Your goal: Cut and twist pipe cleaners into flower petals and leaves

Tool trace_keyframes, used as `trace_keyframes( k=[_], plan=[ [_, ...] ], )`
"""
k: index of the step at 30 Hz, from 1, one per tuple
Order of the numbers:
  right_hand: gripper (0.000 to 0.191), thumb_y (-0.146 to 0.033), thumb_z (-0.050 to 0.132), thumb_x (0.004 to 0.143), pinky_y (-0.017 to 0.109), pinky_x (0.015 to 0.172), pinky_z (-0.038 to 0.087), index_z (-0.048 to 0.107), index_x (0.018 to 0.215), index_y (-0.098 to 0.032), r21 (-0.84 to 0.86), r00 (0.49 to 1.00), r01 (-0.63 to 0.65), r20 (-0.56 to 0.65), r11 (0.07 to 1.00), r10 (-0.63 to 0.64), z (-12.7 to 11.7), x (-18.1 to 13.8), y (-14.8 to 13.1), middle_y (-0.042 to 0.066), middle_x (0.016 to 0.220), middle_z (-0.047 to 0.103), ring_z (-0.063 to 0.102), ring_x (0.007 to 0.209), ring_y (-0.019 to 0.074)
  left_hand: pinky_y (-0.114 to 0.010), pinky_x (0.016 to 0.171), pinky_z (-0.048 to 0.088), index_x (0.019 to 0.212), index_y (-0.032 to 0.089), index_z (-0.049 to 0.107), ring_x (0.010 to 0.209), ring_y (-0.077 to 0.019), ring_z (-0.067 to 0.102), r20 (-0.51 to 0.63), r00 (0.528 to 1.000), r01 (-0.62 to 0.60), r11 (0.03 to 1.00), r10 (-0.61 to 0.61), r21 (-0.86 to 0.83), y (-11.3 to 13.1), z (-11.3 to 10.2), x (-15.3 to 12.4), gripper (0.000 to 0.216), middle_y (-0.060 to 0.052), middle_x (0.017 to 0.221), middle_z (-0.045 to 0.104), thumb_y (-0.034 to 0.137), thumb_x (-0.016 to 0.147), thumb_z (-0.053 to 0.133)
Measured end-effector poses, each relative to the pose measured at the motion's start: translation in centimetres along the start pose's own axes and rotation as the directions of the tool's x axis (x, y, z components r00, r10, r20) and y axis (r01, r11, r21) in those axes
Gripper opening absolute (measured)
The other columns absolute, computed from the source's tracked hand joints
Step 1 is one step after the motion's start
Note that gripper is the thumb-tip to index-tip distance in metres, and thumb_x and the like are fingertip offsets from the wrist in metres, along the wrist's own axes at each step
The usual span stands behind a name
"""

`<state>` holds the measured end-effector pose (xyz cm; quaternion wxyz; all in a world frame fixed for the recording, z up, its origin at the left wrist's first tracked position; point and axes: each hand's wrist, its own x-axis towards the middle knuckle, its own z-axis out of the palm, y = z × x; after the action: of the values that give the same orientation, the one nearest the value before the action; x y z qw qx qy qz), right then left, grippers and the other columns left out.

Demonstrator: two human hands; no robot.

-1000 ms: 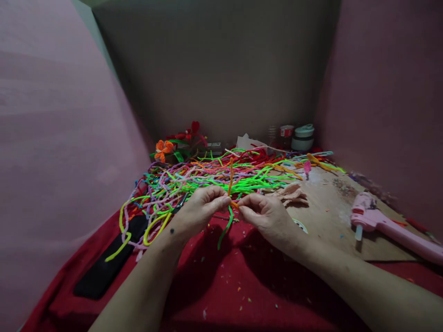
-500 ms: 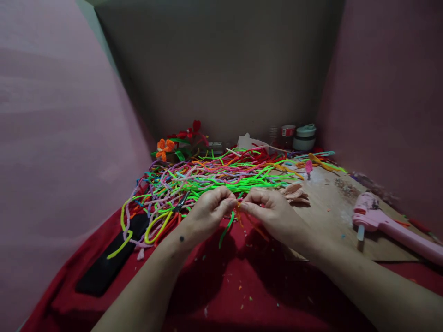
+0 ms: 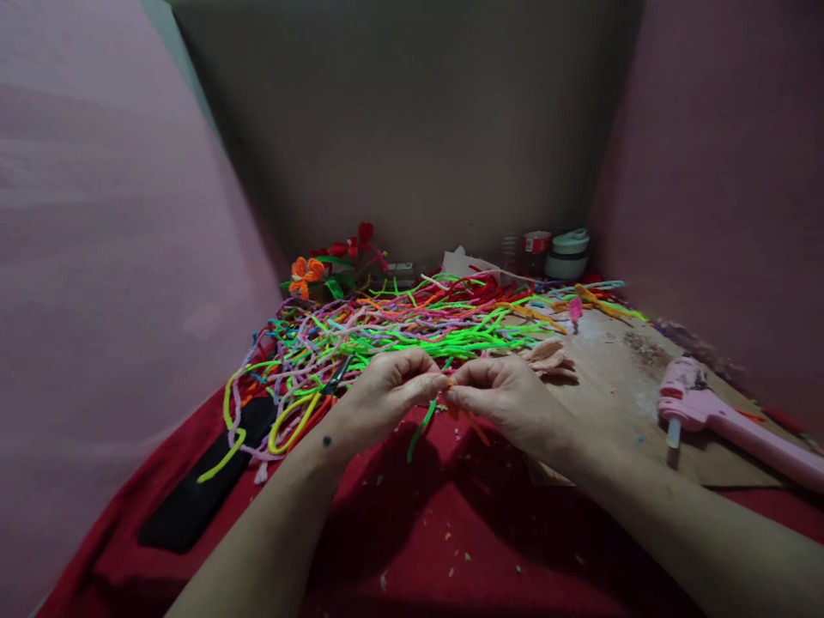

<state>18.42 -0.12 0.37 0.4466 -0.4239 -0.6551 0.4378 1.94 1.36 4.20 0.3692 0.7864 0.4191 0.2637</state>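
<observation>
My left hand (image 3: 402, 388) and my right hand (image 3: 505, 399) meet fingertip to fingertip above the red cloth. Both are closed in a pinch on an orange pipe cleaner (image 3: 476, 429), whose loose end hangs below my right fingers. Most of the held part is hidden by the fingers. A green pipe cleaner (image 3: 421, 431) shows just below my left fingertips; whether it is held or lies on the cloth I cannot tell. Behind the hands spreads a heap of bright green pipe cleaners (image 3: 451, 343). Scissors (image 3: 338, 378) with dark blades lie left of my left hand.
A pink glue gun (image 3: 708, 408) lies on a cardboard sheet (image 3: 605, 412) at the right. A black flat case (image 3: 186, 506) is at the left on the red cloth (image 3: 412, 549). Pipe-cleaner flowers (image 3: 307, 276) and a lidded container (image 3: 567, 255) stand at the back.
My fingertips have come closer together and now nearly touch around the orange piece. Less of the orange strand shows between them. The things on the table have stayed put.
</observation>
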Motion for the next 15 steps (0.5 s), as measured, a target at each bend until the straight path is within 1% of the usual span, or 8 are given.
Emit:
trace_keyframes(
  k=[2, 3, 4, 5, 8, 10, 13, 15],
  plan=[
    [0.016, -0.02, 0.054, 0.073, 0.024, 0.052, 0.032, 0.06, 0.059, -0.015, -0.128, 0.997, 0.066, -0.033, 0.99, -0.071, 0.2, -0.24, -0.09, -0.003, 0.053, 0.051, 0.042, 0.051, 0.0087, -0.021, 0.055, 0.036, 0.07, 0.014, 0.053, 0.059, -0.0086, 0.043, 0.005, 1.0, 0.0, 1.0, 0.0, 0.021, -0.12, -0.02, 0.0, 0.021, 0.002, 0.063, 0.049, 0.033, 0.08, 0.049],
    [0.017, -0.02, 0.054, 0.073, 0.024, 0.052, 0.032, 0.06, 0.059, -0.015, -0.165, 0.994, 0.091, -0.045, 0.982, -0.1, 0.25, -0.33, -0.12, -0.003, 0.053, 0.051, 0.042, 0.052, 0.0089, -0.021, 0.054, 0.035, 0.069, 0.014, 0.052, 0.058, -0.0084, 0.042, 0.002, 1.0, 0.003, 0.999, -0.003, 0.036, -0.16, -0.02, 0.0, 0.021, 0.003, 0.062, 0.048, 0.032, 0.08, 0.049],
    [0.016, -0.02, 0.054, 0.073, 0.024, 0.053, 0.032, 0.061, 0.059, -0.015, -0.17, 0.993, 0.102, -0.046, 0.98, -0.111, 0.27, -0.39, -0.13, -0.003, 0.053, 0.052, 0.042, 0.053, 0.0092, -0.021, 0.054, 0.034, 0.069, 0.014, 0.051, 0.058, -0.0082, 0.041, 0.004, 1.0, 0.005, 0.999, -0.005, 0.043, -0.17, -0.03, -0.02, 0.021, 0.003, 0.062, 0.046, 0.031, 0.08, 0.048],
    [0.015, -0.021, 0.056, 0.073, 0.024, 0.053, 0.033, 0.062, 0.061, -0.015, -0.138, 0.994, 0.093, -0.04, 0.986, -0.099, 0.25, -0.42, -0.12, -0.002, 0.054, 0.053, 0.043, 0.053, 0.0094, -0.021, 0.053, 0.034, 0.069, 0.014, 0.051, 0.058, -0.0082, 0.04, 0.013, 1.0, 0.005, 0.999, -0.005, 0.033, -0.15, -0.07, -0.04, 0.02, 0.003, 0.062, 0.045, 0.031, 0.08, 0.048],
    [0.013, -0.026, 0.061, 0.071, 0.024, 0.052, 0.035, 0.064, 0.064, -0.015, 0.108, 0.998, -0.039, 0.046, 0.993, 0.034, 0.03, -0.31, -0.03, -0.002, 0.055, 0.054, 0.044, 0.052, 0.0091, -0.021, 0.056, 0.035, 0.071, 0.015, 0.05, 0.06, -0.0084, 0.041, 0.052, 0.999, 0.004, 0.997, 0.0, -0.08, -0.01, -0.29, -0.17, 0.019, 0.003, 0.065, 0.045, 0.031, 0.08, 0.048],
    [0.016, -0.028, 0.064, 0.069, 0.023, 0.05, 0.035, 0.063, 0.061, -0.015, 0.283, 0.984, -0.137, 0.146, 0.949, 0.098, -0.13, -0.19, 0.02, -0.002, 0.053, 0.054, 0.044, 0.049, 0.0086, -0.021, 0.057, 0.035, 0.073, 0.014, 0.049, 0.061, -0.0084, 0.041, 0.072, 0.997, -0.005, 0.988, 0.016, -0.153, 0.06, -0.44, -0.28, 0.018, 0.003, 0.066, 0.045, 0.03, 0.08, 0.049],
    [0.018, -0.027, 0.066, 0.066, 0.023, 0.046, 0.036, 0.061, 0.055, -0.014, 0.449, 0.949, -0.243, 0.292, 0.86, 0.116, -0.22, -0.12, -0.03, -0.002, 0.05, 0.053, 0.045, 0.045, 0.0083, -0.02, 0.057, 0.034, 0.074, 0.014, 0.049, 0.061, -0.0081, 0.04, 0.087, 0.994, -0.045, 0.98, 0.063, -0.193, 0.07, -0.44, -0.39, 0.017, 0.003, 0.066, 0.043, 0.03, 0.081, 0.049],
    [0.016, -0.025, 0.067, 0.064, 0.022, 0.043, 0.036, 0.06, 0.055, -0.014, 0.493, 0.931, -0.292, 0.343, 0.819, 0.125, -0.2, -0.14, -0.11, -0.003, 0.049, 0.053, 0.044, 0.041, 0.0076, -0.02, 0.057, 0.034, 0.074, 0.014, 0.05, 0.061, -0.0081, 0.039, 0.075, 0.993, -0.077, 0.983, 0.091, -0.165, 0.06, -0.27, -0.39, 0.016, 0.002, 0.066, 0.044, 0.028, 0.081, 0.049]
  ],
)
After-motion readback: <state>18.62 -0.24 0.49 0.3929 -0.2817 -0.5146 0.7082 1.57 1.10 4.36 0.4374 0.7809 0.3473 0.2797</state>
